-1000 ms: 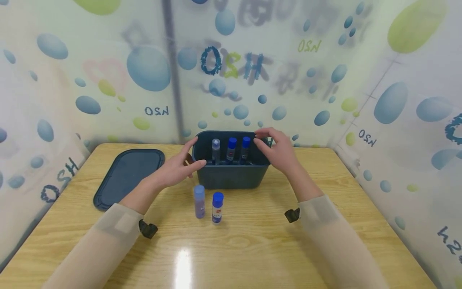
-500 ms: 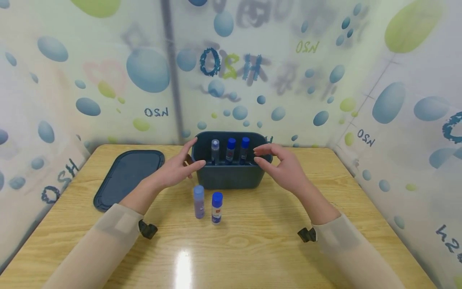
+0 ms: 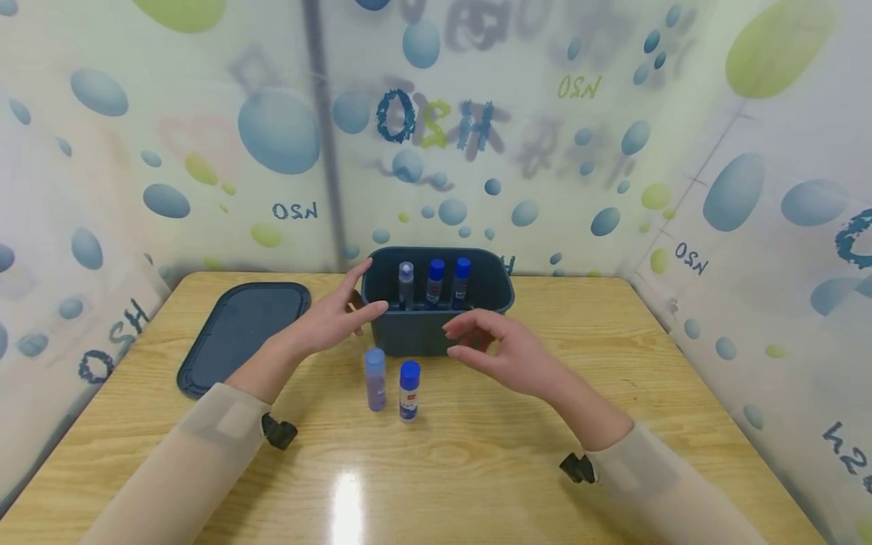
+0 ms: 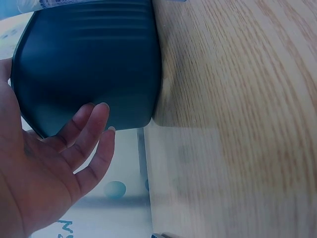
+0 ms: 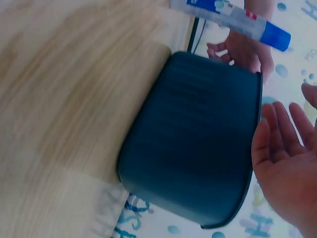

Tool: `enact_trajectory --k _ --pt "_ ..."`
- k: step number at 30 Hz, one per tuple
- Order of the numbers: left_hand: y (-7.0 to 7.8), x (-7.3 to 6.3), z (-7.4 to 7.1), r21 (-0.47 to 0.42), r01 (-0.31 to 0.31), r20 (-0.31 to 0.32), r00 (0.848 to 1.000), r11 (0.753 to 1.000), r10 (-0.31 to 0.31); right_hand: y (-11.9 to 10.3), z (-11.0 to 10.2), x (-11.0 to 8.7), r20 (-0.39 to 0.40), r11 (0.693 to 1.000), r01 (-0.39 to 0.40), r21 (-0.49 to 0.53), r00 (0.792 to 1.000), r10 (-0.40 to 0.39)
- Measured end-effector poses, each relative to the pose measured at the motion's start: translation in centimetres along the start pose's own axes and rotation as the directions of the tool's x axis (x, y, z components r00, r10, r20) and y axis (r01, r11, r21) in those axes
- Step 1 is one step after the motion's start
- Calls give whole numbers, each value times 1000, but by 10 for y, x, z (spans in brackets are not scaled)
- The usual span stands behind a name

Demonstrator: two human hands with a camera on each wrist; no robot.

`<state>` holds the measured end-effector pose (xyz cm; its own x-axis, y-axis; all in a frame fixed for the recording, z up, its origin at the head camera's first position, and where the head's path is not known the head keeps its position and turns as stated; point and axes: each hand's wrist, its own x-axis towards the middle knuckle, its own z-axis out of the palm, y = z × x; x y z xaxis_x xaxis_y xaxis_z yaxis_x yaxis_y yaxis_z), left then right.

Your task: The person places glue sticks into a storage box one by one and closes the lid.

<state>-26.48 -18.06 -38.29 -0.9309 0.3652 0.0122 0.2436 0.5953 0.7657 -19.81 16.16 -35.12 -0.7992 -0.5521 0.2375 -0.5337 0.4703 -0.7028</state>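
Observation:
A dark blue plastic bin [image 3: 425, 333] stands at the back of the table. Inside it are three upright glue sticks: one with a clear cap [image 3: 406, 284] and two with blue caps, the middle glue stick [image 3: 435, 280] and the right glue stick [image 3: 461, 280]. My left hand [image 3: 327, 322] rests at the bin's left end, thumb and index finger spread along the rim. In front of the bin's right half hovers my right hand [image 3: 507, 348], fingers loosely bent, holding nothing. A pale purple glue stick [image 3: 375, 378] and a blue-capped white glue stick [image 3: 409, 390] stand in front.
The dark blue lid [image 3: 245, 325] lies flat on the wooden table [image 3: 463, 469], left of the bin. A patterned wall [image 3: 436, 189] rises right behind the bin, with more wall on both sides.
My right hand has come away from the bin's right rim and moved down, towards me and to the left. My left hand has stayed at the rim.

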Motion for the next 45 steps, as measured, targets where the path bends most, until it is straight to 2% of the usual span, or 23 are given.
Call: enact_trajectory --k 8,16,27,34,45 --pt "0 0 0 6 2 -3 1000 1000 -2 -3 15 3 134 996 -8 86 991 -4" --pt "1 -1 0 13 13 -11 1000 1000 -13 -6 30 9 209 992 37 122 976 -62" --pt "-1 0 1 7 5 -12 1000 1000 -5 -9 42 13 244 991 61 123 966 -89" --pt "-1 0 1 3 12 -12 1000 1000 -12 -5 47 14 264 995 25 94 963 -49" --pt "-3 1 2 -12 11 -12 1000 1000 -11 -1 51 13 257 993 29 116 965 -58"
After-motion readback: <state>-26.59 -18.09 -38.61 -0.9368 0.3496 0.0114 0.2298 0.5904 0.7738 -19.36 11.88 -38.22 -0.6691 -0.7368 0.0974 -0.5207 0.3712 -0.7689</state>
